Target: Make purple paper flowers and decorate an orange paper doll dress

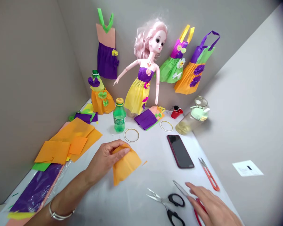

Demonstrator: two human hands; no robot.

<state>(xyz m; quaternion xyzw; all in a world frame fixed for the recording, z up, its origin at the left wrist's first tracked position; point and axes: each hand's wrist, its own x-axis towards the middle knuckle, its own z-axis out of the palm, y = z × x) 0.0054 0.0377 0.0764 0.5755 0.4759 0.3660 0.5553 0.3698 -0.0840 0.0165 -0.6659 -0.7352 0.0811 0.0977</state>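
My left hand [109, 157] is closed on an orange fabric piece [126, 166], pinching its upper edge between thumb and fingers. The cloth flares out below the pinch, above the table. At the lower right, my right hand [209, 204] lies over red-handled scissors [181, 188], fingers stretched out and apart. Its thumb crosses the scissors near the pivot, hiding part of them; whether it bears any weight of them I cannot tell. Just left of that hand lie black-handled scissors [165, 201] with slightly parted blades. A small orange scrap [144, 163] sits beside the cloth.
Orange sheets [73, 135] and a bagged purple sheet [37, 188] are piled left. A doll [143, 75], a green bottle [119, 116] and small dresses [107, 59] stand or hang behind. To the right are a phone [180, 151], thread snips [209, 175] and a tumbler [191, 121].
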